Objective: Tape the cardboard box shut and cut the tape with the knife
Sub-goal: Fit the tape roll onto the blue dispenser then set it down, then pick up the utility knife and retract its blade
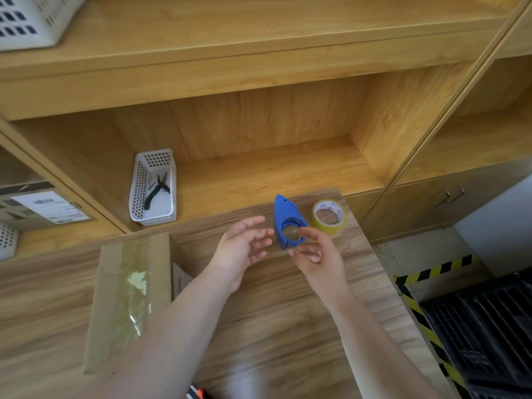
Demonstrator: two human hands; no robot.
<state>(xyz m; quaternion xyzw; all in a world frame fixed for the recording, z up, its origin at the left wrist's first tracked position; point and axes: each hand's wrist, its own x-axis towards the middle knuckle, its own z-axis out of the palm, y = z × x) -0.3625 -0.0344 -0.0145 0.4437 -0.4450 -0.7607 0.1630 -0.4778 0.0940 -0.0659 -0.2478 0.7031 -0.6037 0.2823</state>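
A cardboard box (106,326) lies on the wooden table (288,326) at the left, with a strip of clear tape running down its closed top. A blue tape dispenser (285,218) holding a clear roll stands near the table's far edge. My right hand (315,250) pinches its lower ring between thumb and fingers. My left hand (244,244) hovers just left of it, fingers spread, holding nothing. A yellowish tape roll (329,217) lies flat right of the dispenser. An orange and black object (198,394), perhaps the knife, peeks in at the bottom edge.
A white basket (152,188) with black pliers stands on the lower shelf behind the table. Another white basket (31,18) sits on the top shelf. A labelled box (43,208) is at left. A black crate (489,326) and hazard-striped floor tape (431,272) are at right.
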